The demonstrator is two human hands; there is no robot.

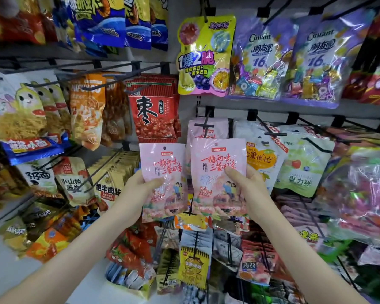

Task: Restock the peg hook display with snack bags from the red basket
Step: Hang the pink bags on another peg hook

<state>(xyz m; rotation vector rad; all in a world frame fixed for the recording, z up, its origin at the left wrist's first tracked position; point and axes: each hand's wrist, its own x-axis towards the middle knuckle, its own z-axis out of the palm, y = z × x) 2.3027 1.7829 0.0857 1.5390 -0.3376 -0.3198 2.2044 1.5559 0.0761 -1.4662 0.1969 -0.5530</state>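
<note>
I hold two matching pink snack bags up in front of the peg display. My left hand grips the left pink bag by its lower left side, thumb across the front. My right hand grips the right pink bag at its right edge, thumb on the front. Just behind and above the right bag, a black peg hook carries more of the same pink bags. The red basket is out of view.
Full hooks surround the spot: red jujube bags up left, a yellow-purple candy bag above, white fruit candy bags to the right, beef snack bags to the left. Long black hooks jut out lower right.
</note>
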